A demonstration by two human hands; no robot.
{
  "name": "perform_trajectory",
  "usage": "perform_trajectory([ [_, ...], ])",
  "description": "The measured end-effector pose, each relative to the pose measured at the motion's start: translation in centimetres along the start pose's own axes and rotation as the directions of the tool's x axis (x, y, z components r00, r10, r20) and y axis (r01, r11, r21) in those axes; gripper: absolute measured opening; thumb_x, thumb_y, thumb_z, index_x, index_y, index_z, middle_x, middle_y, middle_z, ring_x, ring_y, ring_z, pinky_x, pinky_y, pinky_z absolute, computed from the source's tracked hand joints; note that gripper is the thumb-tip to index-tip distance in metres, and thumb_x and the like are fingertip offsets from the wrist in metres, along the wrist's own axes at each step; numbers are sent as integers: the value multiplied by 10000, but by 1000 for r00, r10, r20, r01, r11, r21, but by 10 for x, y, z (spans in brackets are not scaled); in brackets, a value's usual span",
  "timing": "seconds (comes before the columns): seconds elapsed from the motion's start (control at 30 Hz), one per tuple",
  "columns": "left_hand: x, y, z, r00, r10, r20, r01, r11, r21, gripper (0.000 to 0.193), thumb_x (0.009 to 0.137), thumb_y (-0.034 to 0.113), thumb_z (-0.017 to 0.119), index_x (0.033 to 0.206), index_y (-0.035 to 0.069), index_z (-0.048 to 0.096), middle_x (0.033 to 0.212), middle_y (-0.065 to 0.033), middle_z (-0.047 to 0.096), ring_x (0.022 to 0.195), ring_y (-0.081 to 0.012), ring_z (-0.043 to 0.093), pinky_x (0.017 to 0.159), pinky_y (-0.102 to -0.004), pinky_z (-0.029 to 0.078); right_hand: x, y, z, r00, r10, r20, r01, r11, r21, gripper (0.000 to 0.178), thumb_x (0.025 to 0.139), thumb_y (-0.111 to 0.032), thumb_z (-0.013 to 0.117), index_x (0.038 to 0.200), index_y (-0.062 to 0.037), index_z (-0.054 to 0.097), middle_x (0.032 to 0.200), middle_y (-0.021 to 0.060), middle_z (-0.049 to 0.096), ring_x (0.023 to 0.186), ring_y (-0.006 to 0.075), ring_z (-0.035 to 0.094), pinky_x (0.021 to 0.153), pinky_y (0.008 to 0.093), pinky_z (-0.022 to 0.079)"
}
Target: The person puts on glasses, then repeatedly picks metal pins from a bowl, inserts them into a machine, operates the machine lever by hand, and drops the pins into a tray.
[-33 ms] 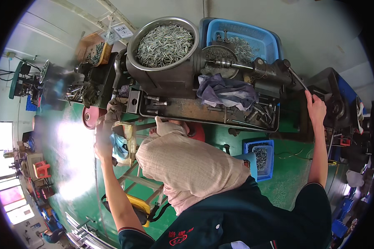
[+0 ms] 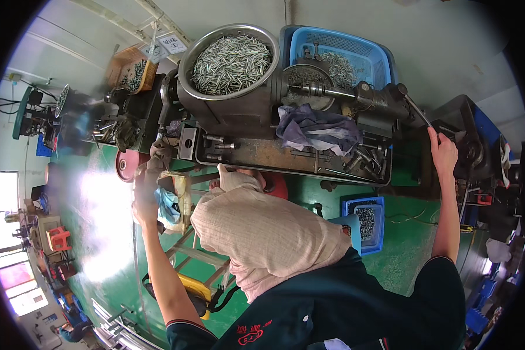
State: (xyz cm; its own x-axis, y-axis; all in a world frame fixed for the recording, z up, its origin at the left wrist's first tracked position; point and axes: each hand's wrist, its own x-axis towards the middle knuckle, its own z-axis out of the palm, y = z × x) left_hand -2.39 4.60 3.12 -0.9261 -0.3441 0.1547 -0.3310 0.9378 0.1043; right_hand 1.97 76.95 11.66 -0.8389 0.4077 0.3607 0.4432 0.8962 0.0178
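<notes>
My right hand (image 2: 444, 153) is closed around the lower end of a metal lever (image 2: 419, 111) at the right end of a dark bench machine (image 2: 379, 108). Far to the left, my left hand (image 2: 151, 175), apparently in a dirty grey glove, is wrapped round the bottom of another lever (image 2: 164, 114) at the machine's left side; glare blurs part of this hand. Between them, a horizontal spindle (image 2: 338, 92) points left toward the machine body. Draped below the spindle is a purple-grey rag (image 2: 315, 128). A beige cloth (image 2: 268, 227) covers my lap.
On the machine stand a round metal bowl (image 2: 183, 73) full of small metal pins and a blue plastic basket (image 2: 385, 64) with more. The tray (image 2: 262, 154) below holds loose tools. Blue bins (image 2: 379, 233) and a yellow-and-black object (image 2: 195, 289) are lower down.
</notes>
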Motion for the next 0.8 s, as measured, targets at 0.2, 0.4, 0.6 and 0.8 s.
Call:
perform_trajectory([
  [0.2, -1, 1, -1, 998, 38, -50, -40, 999, -33, 288, 711, 227, 581, 953, 71, 589, 748, -211, 592, 719, -394, 564, 622, -442, 451, -2, -2, -1, 1000, 11, -14, -11, 1000, -23, 566, 810, -539, 402, 680, -14, 570, 642, 211, 561, 656, 386, 544, 585, 448, 423],
  [0.4, 0, -2, 0, 999, 21, -37, -22, 1000, -9, 295, 717, 237, 587, 954, 61, 588, 742, -217, 590, 713, -394, 565, 618, -434, 453, -3, -3, -3, 1000, 28, 0, -28, 999, -16, 569, 810, -545, 397, 694, -15, 567, 647, 217, 560, 667, 393, 541, 593, 452, 421],
  [0.6, -4, -1, -2, 999, 25, -23, -26, 1000, -11, 300, 713, 215, 588, 962, 47, 580, 741, -219, 589, 716, -393, 565, 618, -433, 452, 7, 5, 1, 991, 68, 117, -70, 997, 16, 504, 813, -508, 424, 741, -29, 564, 685, 185, 567, 688, 386, 538, 598, 444, 419],
  [0.8, -3, 4, -3, 1000, 0, -9, 0, 1000, -5, 280, 729, 225, 572, 949, 52, 575, 755, -218, 589, 736, -391, 563, 634, -434, 449, 67, -29, 35, 832, -127, -539, 77, 990, -116, 262, 763, -340, 565, 887, -112, 599, 894, 77, 592, 889, 286, 527, 736, 398, 414],
])
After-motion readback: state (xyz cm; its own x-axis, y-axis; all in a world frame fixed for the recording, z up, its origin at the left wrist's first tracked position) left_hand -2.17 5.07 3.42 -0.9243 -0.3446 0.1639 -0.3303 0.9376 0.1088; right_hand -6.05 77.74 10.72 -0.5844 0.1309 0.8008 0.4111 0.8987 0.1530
